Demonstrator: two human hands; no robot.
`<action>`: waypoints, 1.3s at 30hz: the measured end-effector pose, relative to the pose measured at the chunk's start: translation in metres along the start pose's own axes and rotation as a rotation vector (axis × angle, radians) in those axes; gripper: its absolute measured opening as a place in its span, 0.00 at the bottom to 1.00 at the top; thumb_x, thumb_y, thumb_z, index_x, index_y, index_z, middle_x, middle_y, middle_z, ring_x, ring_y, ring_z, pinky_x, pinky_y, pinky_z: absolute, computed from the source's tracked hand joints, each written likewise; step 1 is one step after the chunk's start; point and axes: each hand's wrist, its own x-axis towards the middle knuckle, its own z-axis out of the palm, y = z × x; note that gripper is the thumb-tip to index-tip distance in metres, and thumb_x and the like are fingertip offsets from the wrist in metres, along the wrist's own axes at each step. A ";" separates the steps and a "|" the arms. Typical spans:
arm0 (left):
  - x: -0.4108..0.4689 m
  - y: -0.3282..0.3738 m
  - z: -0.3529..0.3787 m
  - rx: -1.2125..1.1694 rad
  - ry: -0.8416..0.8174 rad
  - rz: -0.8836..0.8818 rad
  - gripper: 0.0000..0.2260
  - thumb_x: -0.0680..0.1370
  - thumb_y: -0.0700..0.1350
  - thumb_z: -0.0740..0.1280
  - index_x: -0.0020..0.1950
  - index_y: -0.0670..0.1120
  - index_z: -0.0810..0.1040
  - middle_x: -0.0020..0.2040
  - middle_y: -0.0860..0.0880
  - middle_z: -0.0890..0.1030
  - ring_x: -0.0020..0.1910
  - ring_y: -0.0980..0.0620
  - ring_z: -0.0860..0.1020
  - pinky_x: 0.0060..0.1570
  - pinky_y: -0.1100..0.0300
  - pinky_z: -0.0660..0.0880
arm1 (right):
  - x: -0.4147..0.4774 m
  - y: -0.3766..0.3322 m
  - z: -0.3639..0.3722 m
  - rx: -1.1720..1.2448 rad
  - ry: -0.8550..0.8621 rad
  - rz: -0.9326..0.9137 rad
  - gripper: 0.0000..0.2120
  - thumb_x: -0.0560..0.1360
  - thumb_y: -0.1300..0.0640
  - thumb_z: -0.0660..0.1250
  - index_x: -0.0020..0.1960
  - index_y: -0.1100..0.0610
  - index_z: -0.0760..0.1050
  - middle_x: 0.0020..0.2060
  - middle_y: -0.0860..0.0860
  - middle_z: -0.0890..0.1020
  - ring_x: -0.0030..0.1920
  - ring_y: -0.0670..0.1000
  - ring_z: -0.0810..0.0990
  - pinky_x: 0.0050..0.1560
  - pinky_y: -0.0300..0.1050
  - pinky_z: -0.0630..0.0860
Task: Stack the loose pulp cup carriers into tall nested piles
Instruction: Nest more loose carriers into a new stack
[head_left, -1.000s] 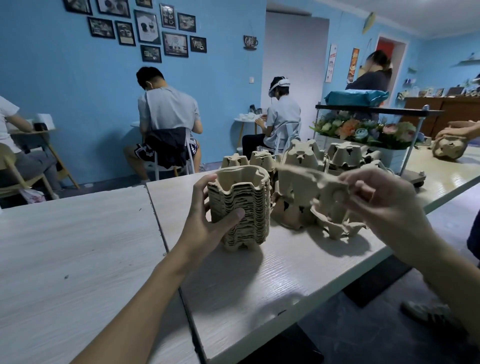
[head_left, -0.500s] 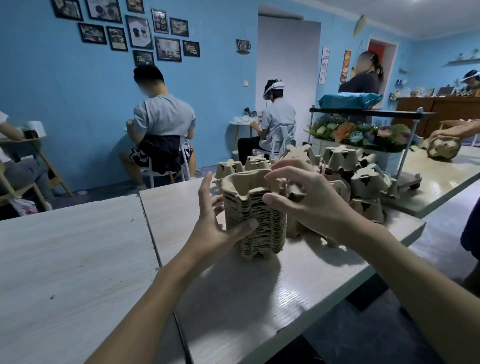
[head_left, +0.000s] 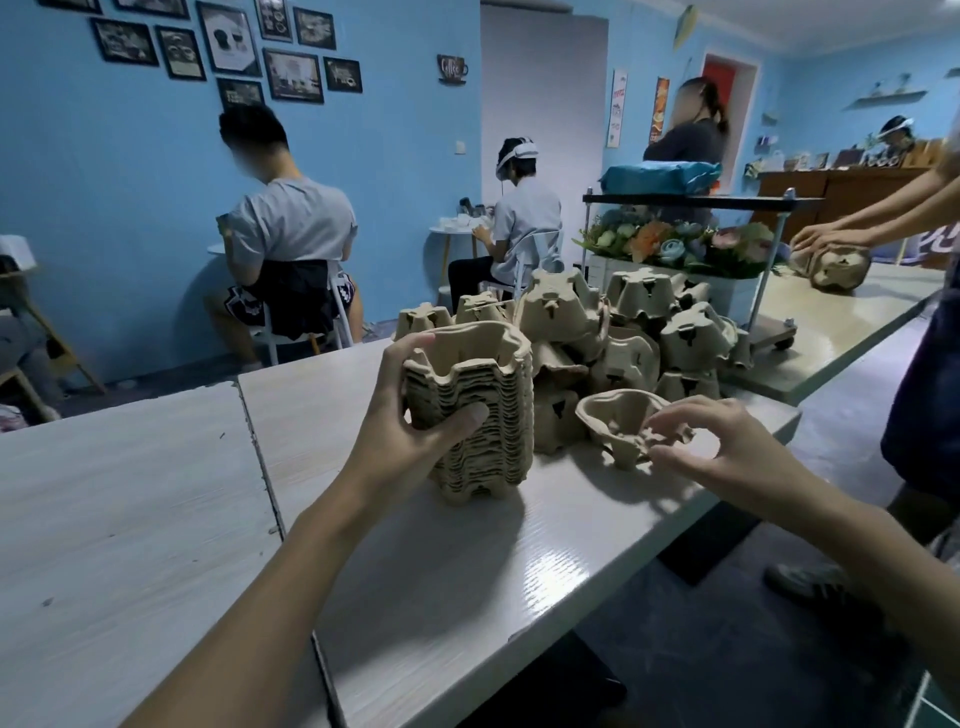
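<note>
A tall nested pile of brown pulp cup carriers (head_left: 501, 431) stands on the white table (head_left: 467, 571). My left hand (head_left: 410, 431) grips its left side, thumb on the front and fingers over the top rim. Just right of the pile a single loose carrier (head_left: 613, 415) lies open side up. My right hand (head_left: 727, 452) reaches it from the right, and its thumb and fingertips curl round the near rim. Behind both, a heap of loose carriers (head_left: 639, 332) lies jumbled, mostly upside down.
The table's near edge runs diagonally just right of my right hand, with floor below. A second table (head_left: 104, 519) abuts on the left. A cart with flowers (head_left: 685, 244) stands behind the heap. Another person's hands hold carriers (head_left: 836, 265) on the far right table. People sit by the blue wall.
My right hand left the top of the pile, where it had set a carrier, and moved down and right to the loose carrier. My left hand stayed on the pile.
</note>
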 end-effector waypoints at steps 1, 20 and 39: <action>0.000 0.001 0.001 -0.001 -0.001 -0.008 0.32 0.68 0.49 0.76 0.69 0.56 0.67 0.54 0.53 0.80 0.53 0.57 0.81 0.48 0.59 0.81 | -0.001 0.002 0.003 -0.030 -0.016 0.000 0.13 0.70 0.50 0.77 0.53 0.43 0.82 0.52 0.39 0.81 0.54 0.51 0.73 0.56 0.56 0.72; -0.007 0.008 0.010 -0.018 0.011 -0.043 0.36 0.68 0.48 0.77 0.72 0.60 0.64 0.61 0.51 0.79 0.59 0.56 0.80 0.50 0.60 0.80 | 0.019 -0.043 -0.020 -0.033 0.502 -0.276 0.04 0.72 0.60 0.74 0.47 0.56 0.83 0.40 0.43 0.80 0.49 0.52 0.74 0.51 0.57 0.72; -0.008 0.010 0.016 0.050 0.071 -0.029 0.48 0.67 0.48 0.81 0.72 0.72 0.52 0.71 0.50 0.74 0.65 0.58 0.77 0.55 0.66 0.78 | 0.056 -0.122 0.028 0.392 0.078 -0.307 0.15 0.76 0.45 0.68 0.58 0.51 0.80 0.59 0.48 0.74 0.65 0.51 0.69 0.68 0.53 0.67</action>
